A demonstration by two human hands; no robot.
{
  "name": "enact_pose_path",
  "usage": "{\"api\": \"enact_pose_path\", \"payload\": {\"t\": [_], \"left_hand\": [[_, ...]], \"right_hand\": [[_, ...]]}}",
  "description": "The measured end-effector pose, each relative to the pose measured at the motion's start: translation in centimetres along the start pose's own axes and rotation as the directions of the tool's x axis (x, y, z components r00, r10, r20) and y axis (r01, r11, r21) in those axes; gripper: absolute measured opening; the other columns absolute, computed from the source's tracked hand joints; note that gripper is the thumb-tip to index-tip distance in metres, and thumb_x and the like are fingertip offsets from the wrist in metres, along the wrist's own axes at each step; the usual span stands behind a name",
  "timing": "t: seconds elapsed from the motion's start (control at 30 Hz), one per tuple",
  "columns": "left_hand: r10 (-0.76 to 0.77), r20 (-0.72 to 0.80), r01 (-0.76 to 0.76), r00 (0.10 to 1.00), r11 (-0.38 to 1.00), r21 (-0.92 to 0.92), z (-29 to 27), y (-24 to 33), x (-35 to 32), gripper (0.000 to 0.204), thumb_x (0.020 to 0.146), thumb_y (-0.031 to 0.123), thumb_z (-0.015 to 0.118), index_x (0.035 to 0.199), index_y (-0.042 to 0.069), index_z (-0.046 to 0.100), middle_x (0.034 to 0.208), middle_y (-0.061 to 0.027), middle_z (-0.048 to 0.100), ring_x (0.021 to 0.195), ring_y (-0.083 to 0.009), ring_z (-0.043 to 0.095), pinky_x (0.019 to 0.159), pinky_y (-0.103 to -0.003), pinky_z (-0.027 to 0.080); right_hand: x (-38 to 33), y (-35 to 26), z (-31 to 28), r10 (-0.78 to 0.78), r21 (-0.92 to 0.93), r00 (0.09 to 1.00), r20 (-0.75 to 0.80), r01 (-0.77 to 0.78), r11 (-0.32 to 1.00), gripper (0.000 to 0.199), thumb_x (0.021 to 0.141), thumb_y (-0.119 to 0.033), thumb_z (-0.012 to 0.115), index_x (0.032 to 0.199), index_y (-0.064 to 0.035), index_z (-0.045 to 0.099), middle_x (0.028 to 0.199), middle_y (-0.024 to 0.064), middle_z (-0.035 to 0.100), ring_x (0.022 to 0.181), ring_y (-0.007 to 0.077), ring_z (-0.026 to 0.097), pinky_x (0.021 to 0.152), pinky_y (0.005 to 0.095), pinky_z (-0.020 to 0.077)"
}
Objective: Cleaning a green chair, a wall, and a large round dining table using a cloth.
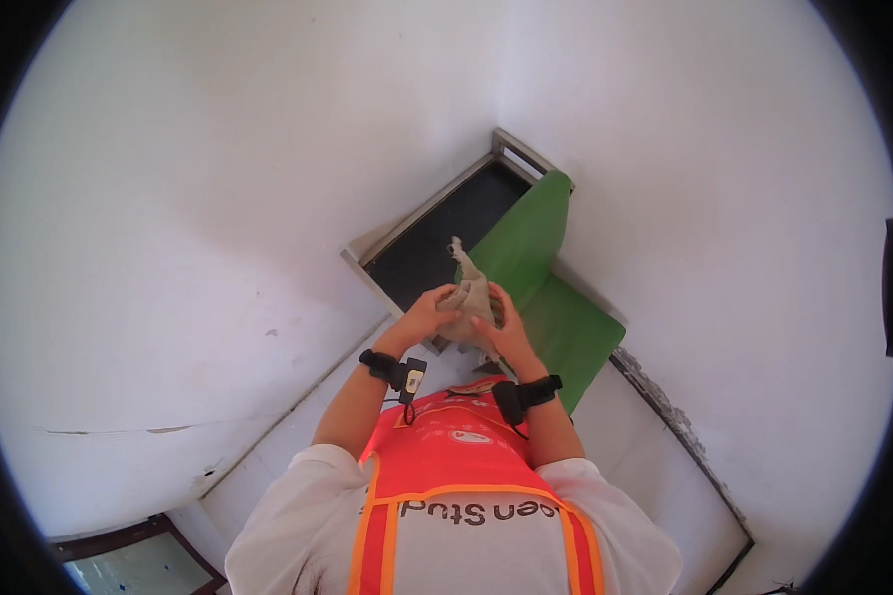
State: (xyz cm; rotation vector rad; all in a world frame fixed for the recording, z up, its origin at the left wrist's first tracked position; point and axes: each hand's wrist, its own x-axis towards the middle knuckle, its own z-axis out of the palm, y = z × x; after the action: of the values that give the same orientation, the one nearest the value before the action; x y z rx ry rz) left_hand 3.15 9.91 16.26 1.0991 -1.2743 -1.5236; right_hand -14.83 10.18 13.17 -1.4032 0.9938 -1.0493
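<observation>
A crumpled beige-grey cloth is held up in front of my red apron, with a frayed, twisted end rising at its top. My left hand grips its left side, fingers bent round the fabric. From the right, my right hand clasps the same cloth, its thumb pressed on the front. The folds hide some of my fingertips. Behind the cloth stands a green chair, with its backrest just beyond my hands.
A low metal-framed stand with a black top sits in the corner, beside the green chair. White walls rise on both sides. A dark-framed glass panel shows at the lower left. Black devices with a cable are strapped to my wrists.
</observation>
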Motion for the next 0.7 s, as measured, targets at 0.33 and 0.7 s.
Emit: {"api": "enact_pose_path", "payload": {"t": [0.33,0.7], "left_hand": [[-0.228,-0.300,0.257,0.926,0.965,0.060,1.1,-0.6,5.3,0.016,0.076,0.013,0.061,0.084,0.000,0.056,0.076,-0.0047,0.058,0.062,-0.0087,0.051,0.055,-0.023,0.041],[-0.331,-0.673,0.012,0.662,0.902,-0.432,3.9,-0.4,7.4,0.019,0.082,0.009,0.051,0.099,0.002,0.047,0.083,-0.0102,0.056,0.071,-0.0170,0.056,0.060,-0.027,0.046]], "right_hand": [[5.4,-0.1,-4.4,-0.112,-0.275,0.977,-0.183,0.058,0.960,0.021,0.063,-0.001,0.067,0.080,-0.0035,0.056,0.083,0.0074,0.053,0.075,0.0207,0.053,0.067,0.0287,0.0422],[11.0,1.4,-7.5,-0.350,-0.624,0.923,-0.158,0.181,0.760,0.017,0.068,-0.006,0.062,0.084,-0.0063,0.056,0.091,0.0124,0.048,0.090,0.0307,0.046,0.078,0.0386,0.0368]]}}
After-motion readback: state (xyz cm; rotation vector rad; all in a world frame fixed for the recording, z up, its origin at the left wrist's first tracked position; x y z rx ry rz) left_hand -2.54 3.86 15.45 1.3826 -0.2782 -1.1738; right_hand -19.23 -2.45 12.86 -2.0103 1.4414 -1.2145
